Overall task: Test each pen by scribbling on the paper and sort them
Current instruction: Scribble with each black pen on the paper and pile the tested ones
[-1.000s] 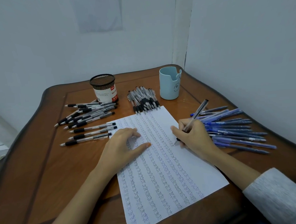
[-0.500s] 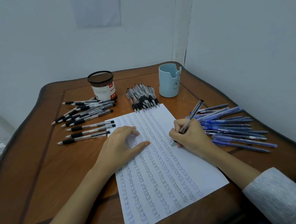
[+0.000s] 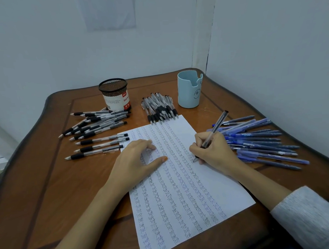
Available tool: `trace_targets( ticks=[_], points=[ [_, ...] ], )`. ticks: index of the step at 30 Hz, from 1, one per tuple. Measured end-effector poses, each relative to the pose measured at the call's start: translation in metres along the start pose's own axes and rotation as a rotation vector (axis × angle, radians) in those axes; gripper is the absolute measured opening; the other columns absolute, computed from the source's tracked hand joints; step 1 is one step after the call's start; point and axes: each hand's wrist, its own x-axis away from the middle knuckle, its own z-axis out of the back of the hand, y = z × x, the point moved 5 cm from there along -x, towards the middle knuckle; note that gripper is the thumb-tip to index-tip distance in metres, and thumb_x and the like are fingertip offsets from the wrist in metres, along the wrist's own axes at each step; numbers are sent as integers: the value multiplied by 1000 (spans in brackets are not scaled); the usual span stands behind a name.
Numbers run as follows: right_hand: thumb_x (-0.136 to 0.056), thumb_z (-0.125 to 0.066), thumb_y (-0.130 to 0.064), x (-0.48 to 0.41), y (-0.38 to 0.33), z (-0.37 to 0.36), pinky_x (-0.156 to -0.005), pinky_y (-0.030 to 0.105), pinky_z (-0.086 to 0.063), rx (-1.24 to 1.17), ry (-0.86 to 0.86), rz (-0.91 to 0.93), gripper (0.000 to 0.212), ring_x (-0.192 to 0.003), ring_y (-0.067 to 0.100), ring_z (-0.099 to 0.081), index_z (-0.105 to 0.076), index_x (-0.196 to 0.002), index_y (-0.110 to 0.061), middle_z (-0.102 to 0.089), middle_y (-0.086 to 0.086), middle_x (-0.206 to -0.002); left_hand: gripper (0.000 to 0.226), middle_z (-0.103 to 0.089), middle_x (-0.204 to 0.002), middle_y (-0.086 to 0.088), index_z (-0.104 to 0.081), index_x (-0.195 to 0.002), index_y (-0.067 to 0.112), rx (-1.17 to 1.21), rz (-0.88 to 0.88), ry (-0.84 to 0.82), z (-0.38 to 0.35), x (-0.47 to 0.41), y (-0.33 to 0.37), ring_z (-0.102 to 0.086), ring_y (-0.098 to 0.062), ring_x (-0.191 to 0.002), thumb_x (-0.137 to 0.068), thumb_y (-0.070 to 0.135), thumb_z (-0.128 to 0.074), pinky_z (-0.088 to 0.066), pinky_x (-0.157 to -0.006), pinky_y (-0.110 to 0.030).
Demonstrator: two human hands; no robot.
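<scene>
A white sheet of paper [image 3: 183, 202] covered in columns of the word "test" lies on the brown table. My left hand [image 3: 137, 160] rests flat on its upper left part, fingers spread. My right hand [image 3: 213, 150] grips a clear pen [image 3: 217, 126] with its tip touching the paper near the right edge. Black-grip pens lie in a pile at the left [image 3: 96, 126] and in a second bunch above the paper [image 3: 159, 109]. A heap of blue pens [image 3: 257, 139] lies to the right of my right hand.
A black mesh pen cup [image 3: 115, 94] with a white label stands at the back left. A light blue holder [image 3: 189, 91] stands at the back right. White walls close in behind and on the right. The wooden table [image 3: 50, 193] has a raised curved rim.
The pen tip has shifted slightly down the paper with my right hand. My left hand stays in place on the sheet. The camera view has tipped a little.
</scene>
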Motion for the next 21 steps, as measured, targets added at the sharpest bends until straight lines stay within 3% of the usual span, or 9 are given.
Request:
trace_targets(
  ticks=[5, 12, 16, 21],
  points=[
    [-81, -58, 13, 0, 0, 3, -40, 20, -43, -42, 25, -7, 41, -40, 16, -48, -40, -51, -8, -39, 12, -52, 61, -58, -124, 14, -63, -107, 29, -12, -2, -6, 0, 0, -1, -49, -1, -116, -71, 77, -55, -37, -92, -20],
    [-81, -57, 12, 1, -2, 1, -40, 21, -44, -17, -21, -5, 32, -44, 21, -48, -44, -55, -2, -41, 15, -55, 64, -58, -125, 14, -62, -106, 31, -2, 3, -6, 0, 0, 0, -49, -3, -120, -67, 79, -47, -40, -96, -24],
    [-81, -58, 13, 0, 0, 3, -40, 21, -43, -48, 21, 3, 40, -41, 17, -47, -39, -52, -6, -38, 7, -49, 63, -57, -124, 15, -63, -106, 30, -10, -1, -7, 0, 0, 0, -49, -2, -119, -69, 79, -48, -38, -95, -22],
    [-82, -55, 12, -1, 0, 1, -39, 21, -42, -21, -16, 22, 36, -47, 26, -43, -39, -54, -4, -35, 15, -55, 55, -58, -125, 14, -63, -107, 29, -17, 4, -5, 0, 0, 1, -49, -4, -119, -73, 72, -58, -39, -96, -24]
  ],
)
